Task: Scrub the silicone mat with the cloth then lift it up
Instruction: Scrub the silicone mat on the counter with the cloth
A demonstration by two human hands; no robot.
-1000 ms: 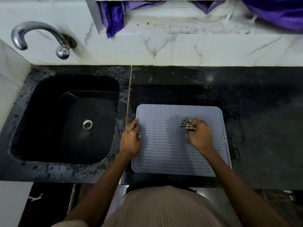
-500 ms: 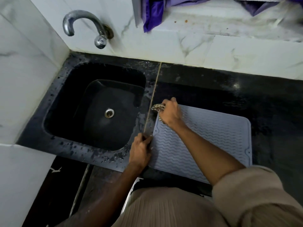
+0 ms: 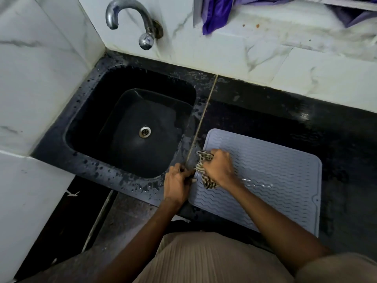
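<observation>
Both hands work the mat (image 3: 265, 180) — right grip (image 3: 218, 169) bunching the cloth (image 3: 206, 180), left grip (image 3: 179, 180) pinching its edge.

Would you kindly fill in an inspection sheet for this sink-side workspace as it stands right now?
Surface: black stone counter, wet patches and speckles near the sink.
Job's things: grey silicone mat lies flat on the counter, right of the sink; striped cloth bunched on its left edge.
Clutter: nothing seen on the counter.
Grippers: right hand grips the cloth on the mat; left hand holds the mat's left edge, fingers curled at it.
Cables: nothing seen.
Surroundings: black sink with a steel drain, chrome tap on the white marble wall, purple fabric hanging above.
</observation>
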